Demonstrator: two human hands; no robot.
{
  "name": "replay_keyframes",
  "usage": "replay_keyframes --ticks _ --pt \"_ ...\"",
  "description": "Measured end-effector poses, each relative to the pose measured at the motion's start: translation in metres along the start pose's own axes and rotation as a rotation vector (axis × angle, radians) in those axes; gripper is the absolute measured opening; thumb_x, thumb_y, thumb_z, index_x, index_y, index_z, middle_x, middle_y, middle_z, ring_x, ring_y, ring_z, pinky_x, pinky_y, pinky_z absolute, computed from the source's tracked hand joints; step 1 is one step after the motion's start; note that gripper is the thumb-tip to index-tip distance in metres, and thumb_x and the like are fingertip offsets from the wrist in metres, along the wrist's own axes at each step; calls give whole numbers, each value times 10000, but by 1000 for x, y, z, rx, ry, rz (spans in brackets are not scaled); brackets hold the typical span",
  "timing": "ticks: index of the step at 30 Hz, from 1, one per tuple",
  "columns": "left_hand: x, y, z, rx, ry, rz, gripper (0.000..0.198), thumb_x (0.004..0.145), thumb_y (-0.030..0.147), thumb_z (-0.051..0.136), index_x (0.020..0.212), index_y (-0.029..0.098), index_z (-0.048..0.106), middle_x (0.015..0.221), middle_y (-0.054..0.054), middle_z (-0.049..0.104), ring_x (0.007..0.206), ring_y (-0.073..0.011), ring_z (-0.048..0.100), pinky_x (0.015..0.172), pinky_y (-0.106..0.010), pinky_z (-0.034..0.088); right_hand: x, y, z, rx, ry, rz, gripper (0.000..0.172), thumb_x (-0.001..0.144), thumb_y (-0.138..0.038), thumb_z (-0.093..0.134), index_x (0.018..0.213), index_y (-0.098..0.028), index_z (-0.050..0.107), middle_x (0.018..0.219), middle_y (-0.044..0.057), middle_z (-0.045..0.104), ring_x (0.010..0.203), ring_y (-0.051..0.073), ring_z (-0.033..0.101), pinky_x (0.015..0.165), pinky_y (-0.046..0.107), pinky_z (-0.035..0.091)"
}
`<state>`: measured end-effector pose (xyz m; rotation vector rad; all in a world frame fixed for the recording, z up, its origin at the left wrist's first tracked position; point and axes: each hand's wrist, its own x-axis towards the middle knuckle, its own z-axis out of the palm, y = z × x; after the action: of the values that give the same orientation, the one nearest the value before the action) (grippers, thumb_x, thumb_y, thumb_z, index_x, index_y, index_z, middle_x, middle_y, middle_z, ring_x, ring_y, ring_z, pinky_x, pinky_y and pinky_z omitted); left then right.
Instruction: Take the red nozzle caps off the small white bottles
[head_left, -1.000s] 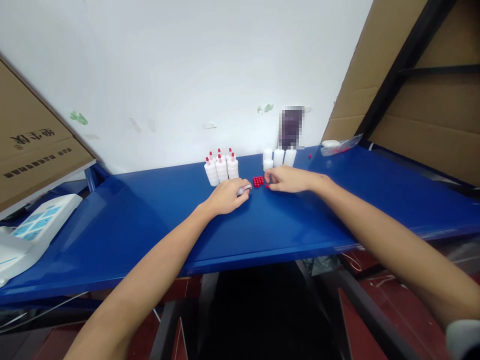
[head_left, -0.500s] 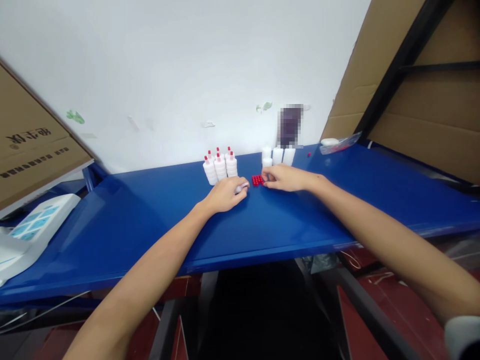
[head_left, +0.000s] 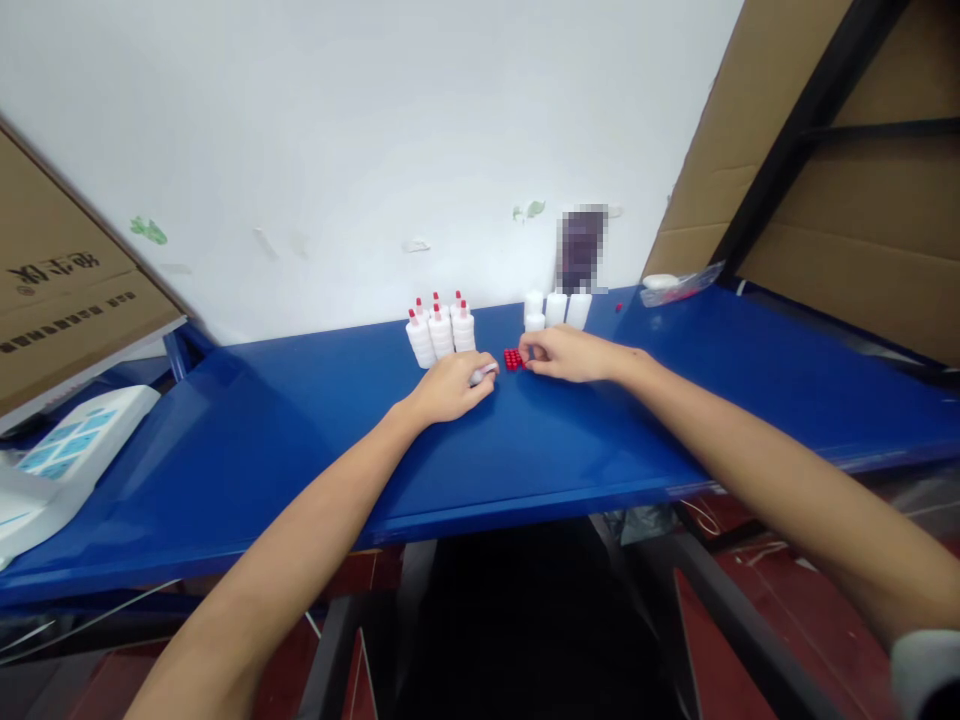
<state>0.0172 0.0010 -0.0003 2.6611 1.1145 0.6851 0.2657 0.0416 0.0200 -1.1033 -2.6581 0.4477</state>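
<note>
My left hand (head_left: 452, 385) rests on the blue table (head_left: 300, 440) with its fingers curled round a small white bottle (head_left: 482, 373) lying on its side. My right hand (head_left: 566, 353) lies just right of a small cluster of red caps (head_left: 513, 359), its fingertips pinched at the cluster's right edge. Behind my left hand stands a group of several white bottles with red caps (head_left: 440, 329). Behind my right hand stand uncapped white bottles (head_left: 556, 308).
A white device with blue buttons (head_left: 52, 465) sits at the table's left end under a cardboard box (head_left: 52, 290). A clear bag (head_left: 675, 285) lies at the back right. One stray red cap (head_left: 618, 307) lies near it. Cardboard and a black frame (head_left: 810, 110) rise at right.
My right hand has slid slightly left, up against the red caps. My left hand has stayed put with the bottle.
</note>
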Motion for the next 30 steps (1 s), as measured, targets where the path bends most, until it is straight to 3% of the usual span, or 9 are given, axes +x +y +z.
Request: replay_keyframes --ticks 25,30 --pt "1 -2 1 -5 7 3 236 933 263 469 968 188 690 925 -55 726 851 -207 668 830 -334 512 3 0 6 7 56 -18 110 838 -163 598 944 -194 604 726 -3 652 632 143 557 629 277 361" --pt "0 -4 1 -20 12 -4 238 944 269 471 1023 194 683 968 -50 734 871 -212 678 842 -343 508 -2 -13 5 73 121 -84 54 846 -213 615 883 -197 580 692 -13 625 611 130 537 627 277 353"
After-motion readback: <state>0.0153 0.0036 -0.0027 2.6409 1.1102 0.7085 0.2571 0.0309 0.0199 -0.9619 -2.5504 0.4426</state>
